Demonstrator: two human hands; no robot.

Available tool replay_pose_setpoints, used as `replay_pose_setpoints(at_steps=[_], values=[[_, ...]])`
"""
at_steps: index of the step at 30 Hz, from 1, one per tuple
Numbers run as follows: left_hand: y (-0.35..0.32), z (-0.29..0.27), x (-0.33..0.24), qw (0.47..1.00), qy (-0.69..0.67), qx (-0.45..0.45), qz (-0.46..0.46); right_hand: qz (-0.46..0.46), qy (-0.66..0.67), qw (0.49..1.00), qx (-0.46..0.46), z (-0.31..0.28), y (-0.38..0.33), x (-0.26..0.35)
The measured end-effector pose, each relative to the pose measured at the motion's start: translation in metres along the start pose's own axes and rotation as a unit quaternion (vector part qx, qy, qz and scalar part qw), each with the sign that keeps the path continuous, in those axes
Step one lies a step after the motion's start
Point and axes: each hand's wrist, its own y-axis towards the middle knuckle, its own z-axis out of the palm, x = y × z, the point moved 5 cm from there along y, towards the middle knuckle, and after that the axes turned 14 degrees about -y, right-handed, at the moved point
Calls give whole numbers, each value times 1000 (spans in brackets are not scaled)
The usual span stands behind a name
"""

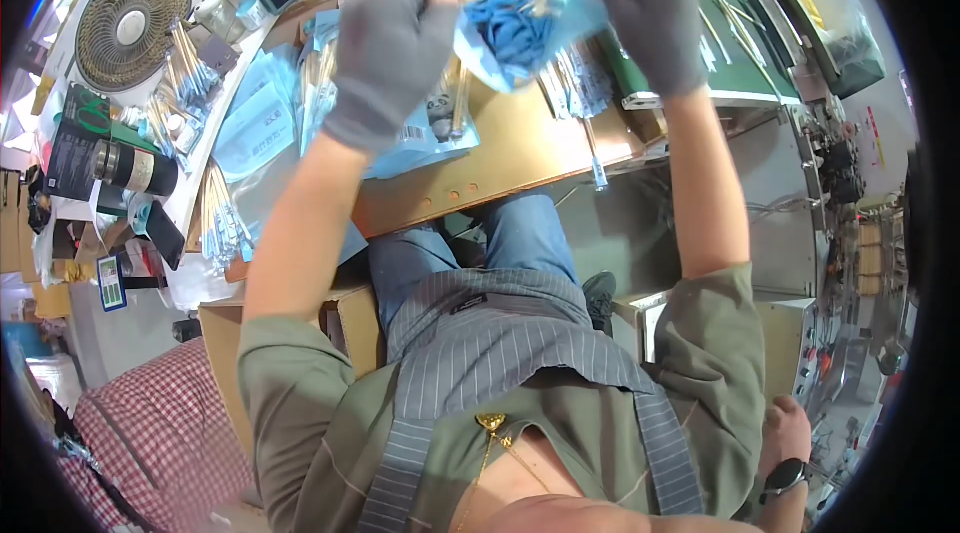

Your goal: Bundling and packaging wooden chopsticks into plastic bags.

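Observation:
Up over the far edge of the work table, both my grey-gloved hands hold a light blue plastic bag (490, 70) between them. My left hand (385, 58) is closed on its left side, and my right hand (655, 28) grips its right side. Through the bag shows a cluster of dark blue pieces (512, 28); their exact kind I cannot make out. My fingertips are slightly blurred. Below my left hand lies a blue bag with a panda print (440, 115), with thin sticks on it. Thin sticks in blue-and-white wrappers (585, 83) lie below the held bag.
A green conveyor belt (745, 68) carries sticks at the right. Left stand a fan (130, 26), a black thermos (135, 169) and a phone (165, 235). Flat blue bags (262, 128) and bundled sticks (222, 218) lie nearby. Another person's hand (788, 438) with a watch shows lower right.

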Motion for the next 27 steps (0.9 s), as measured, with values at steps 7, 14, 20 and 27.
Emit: replay_pose_setpoints(at_steps=[7, 14, 20, 27], values=[[-131, 69, 72, 970, 9, 184, -161, 183, 224, 953, 90, 101, -158, -47], [-168, 86, 117, 955, -39, 101, -275, 544, 665, 512, 13, 165, -216, -116], [-133, 155, 140, 813, 201, 333, -435, 462, 752, 469, 33, 161, -124, -88], [-141, 193, 202, 770, 327, 395, -381, 396, 711, 578, 59, 133, -50, -51]])
